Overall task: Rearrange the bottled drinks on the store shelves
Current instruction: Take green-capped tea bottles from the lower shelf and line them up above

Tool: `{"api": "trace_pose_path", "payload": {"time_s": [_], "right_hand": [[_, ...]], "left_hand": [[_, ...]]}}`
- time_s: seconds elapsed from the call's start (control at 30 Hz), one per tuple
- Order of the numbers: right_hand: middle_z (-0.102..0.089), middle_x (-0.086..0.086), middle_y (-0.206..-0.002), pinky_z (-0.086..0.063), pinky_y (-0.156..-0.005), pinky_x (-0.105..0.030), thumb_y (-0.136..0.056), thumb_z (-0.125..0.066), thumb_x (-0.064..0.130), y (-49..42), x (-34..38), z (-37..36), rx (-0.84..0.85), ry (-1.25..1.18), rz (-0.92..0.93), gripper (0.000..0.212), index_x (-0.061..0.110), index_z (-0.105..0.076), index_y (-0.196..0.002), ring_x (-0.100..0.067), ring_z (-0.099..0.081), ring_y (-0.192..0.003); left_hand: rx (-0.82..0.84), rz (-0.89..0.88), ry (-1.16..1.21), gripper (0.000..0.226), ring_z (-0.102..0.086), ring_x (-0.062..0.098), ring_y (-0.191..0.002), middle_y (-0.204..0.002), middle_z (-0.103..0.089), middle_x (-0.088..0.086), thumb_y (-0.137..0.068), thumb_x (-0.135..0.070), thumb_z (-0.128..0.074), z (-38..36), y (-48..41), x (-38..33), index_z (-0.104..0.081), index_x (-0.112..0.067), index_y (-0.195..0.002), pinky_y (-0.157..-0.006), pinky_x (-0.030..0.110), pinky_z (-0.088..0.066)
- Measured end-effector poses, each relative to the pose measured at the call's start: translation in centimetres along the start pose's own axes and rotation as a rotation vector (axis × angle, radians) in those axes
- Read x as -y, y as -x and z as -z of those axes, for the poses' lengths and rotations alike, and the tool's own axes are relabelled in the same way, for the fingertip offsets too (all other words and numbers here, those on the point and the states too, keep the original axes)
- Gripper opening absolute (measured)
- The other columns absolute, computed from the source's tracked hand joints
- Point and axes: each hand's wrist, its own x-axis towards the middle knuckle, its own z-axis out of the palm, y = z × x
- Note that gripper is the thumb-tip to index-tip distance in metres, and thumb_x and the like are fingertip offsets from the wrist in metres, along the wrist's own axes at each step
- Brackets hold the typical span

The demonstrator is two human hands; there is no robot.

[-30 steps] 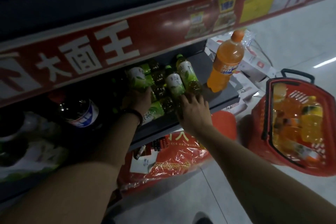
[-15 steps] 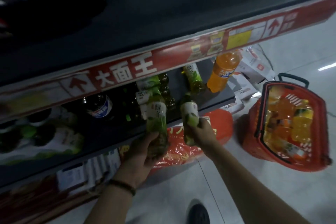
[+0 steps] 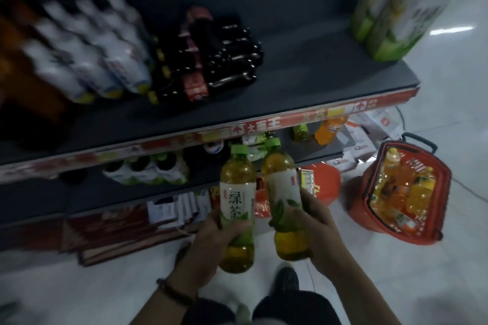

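I hold two green tea bottles upright in front of the shelves, side by side and nearly touching. My left hand grips the lower part of one green tea bottle with a green cap and white label. My right hand grips the second green tea bottle from the right. Behind them, the lower shelf holds more green tea bottles, a dark bottle and an orange soda bottle. The upper shelf carries white bottles, dark bottles and a wrapped green tea pack.
A red shopping basket with orange and yellow drinks stands on the white floor to the right. Red bags and cartons lie on the floor under the lower shelf. My dark shoe shows below the bottles.
Both hands reached to green tea bottles on the lower shelf, drew one out each and raised them. My view has pulled back and up, so the upper shelf now shows.
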Motion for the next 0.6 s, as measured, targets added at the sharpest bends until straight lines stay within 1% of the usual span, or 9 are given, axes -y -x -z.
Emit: {"api": "trace_pose_path", "payload": {"time_s": [0.07,0.17,0.2,0.23,0.3,0.37,0.43,0.5,0.6], "right_hand": [[-0.076,-0.012,-0.115,-0.062,-0.085,-0.042,-0.081,-0.070,0.015,1.1,2.4,-2.5,0.099,0.000,-0.015,0.045,0.024,-0.070,-0.126,-0.035,-0.075,-0.106],[-0.074,-0.018,-0.115,-0.062,-0.088,-0.047,-0.076,-0.075,0.001,1.5,6.3,-7.2,0.277,0.027,-0.040,0.053,0.009,-0.062,-0.127,-0.041,-0.073,-0.110],[-0.073,-0.018,-0.114,-0.062,-0.089,-0.048,-0.077,-0.075,-0.002,1.5,7.2,-9.0,0.343,0.062,-0.031,0.052,0.011,-0.063,-0.126,-0.041,-0.072,-0.110],[-0.074,-0.014,-0.113,-0.063,-0.089,-0.047,-0.081,-0.075,-0.004,1.5,8.1,-11.3,0.394,0.088,-0.020,0.049,0.013,-0.064,-0.125,-0.037,-0.073,-0.109],[-0.078,-0.006,-0.109,-0.064,-0.086,-0.041,-0.087,-0.074,-0.002,1.3,9.7,-15.9,0.443,0.121,0.004,0.044,0.016,-0.062,-0.125,-0.029,-0.075,-0.108],[-0.077,-0.008,-0.114,-0.063,-0.091,-0.045,-0.085,-0.079,0.009,0.8,10.8,-21.5,0.458,0.151,0.035,0.049,0.020,-0.061,-0.129,-0.031,-0.074,-0.113],[-0.075,-0.012,-0.123,-0.059,-0.100,-0.053,-0.075,-0.081,0.016,0.4,11.5,-25.5,0.495,0.116,0.014,0.063,0.023,-0.061,-0.135,-0.034,-0.071,-0.118],[-0.073,-0.011,-0.131,-0.058,-0.104,-0.053,-0.072,-0.083,0.016,-0.3,11.7,-30.6,0.554,0.098,-0.004,0.071,0.026,-0.060,-0.139,-0.034,-0.070,-0.123],[-0.072,-0.007,-0.136,-0.057,-0.105,-0.052,-0.075,-0.093,0.025,-0.8,11.4,-37.2,0.627,0.220,0.048,0.072,0.033,-0.061,-0.139,-0.030,-0.068,-0.127]], "left_hand": [[-0.073,-0.094,0.030,0.052,-0.078,0.014,-0.087,-0.092,-0.083,-0.008,-0.074,-0.020,-0.089,1.0,3.4,-2.1,-0.066,-0.024,-0.121,-0.077,0.032,-0.060],[-0.182,-0.184,0.136,0.032,-0.077,0.010,-0.080,-0.088,-0.082,-0.010,-0.088,-0.013,-0.070,4.0,7.1,-5.5,-0.063,-0.032,-0.113,-0.066,0.027,-0.060],[-0.197,-0.221,0.170,0.033,-0.078,0.010,-0.083,-0.092,-0.082,-0.009,-0.088,-0.016,-0.069,5.3,8.0,-6.2,-0.064,-0.031,-0.116,-0.066,0.027,-0.062],[-0.215,-0.258,0.203,0.038,-0.079,0.013,-0.090,-0.100,-0.082,-0.006,-0.084,-0.022,-0.071,7.0,8.9,-6.9,-0.065,-0.030,-0.120,-0.073,0.032,-0.064],[-0.242,-0.282,0.271,0.055,-0.076,0.031,-0.108,-0.116,-0.080,0.005,-0.074,-0.034,-0.080,10.4,10.3,-8.3,-0.065,-0.028,-0.127,-0.095,0.055,-0.061],[-0.269,-0.305,0.317,0.067,-0.074,0.038,-0.113,-0.118,-0.079,0.008,-0.067,-0.041,-0.089,14.8,11.7,-9.7,-0.064,-0.029,-0.127,-0.103,0.066,-0.054],[-0.297,-0.335,0.313,0.064,-0.075,0.037,-0.111,-0.115,-0.080,0.009,-0.070,-0.041,-0.088,17.9,12.4,-10.6,-0.063,-0.026,-0.127,-0.104,0.066,-0.053],[-0.310,-0.392,0.304,0.057,-0.075,0.037,-0.111,-0.117,-0.079,0.010,-0.080,-0.038,-0.088,22.7,13.7,-11.5,-0.064,-0.021,-0.129,-0.104,0.064,-0.053],[-0.330,-0.472,0.280,0.060,-0.074,0.035,-0.114,-0.118,-0.078,0.010,-0.073,-0.040,-0.084,29.5,15.4,-12.8,-0.066,-0.022,-0.128,-0.101,0.056,-0.057]]}}
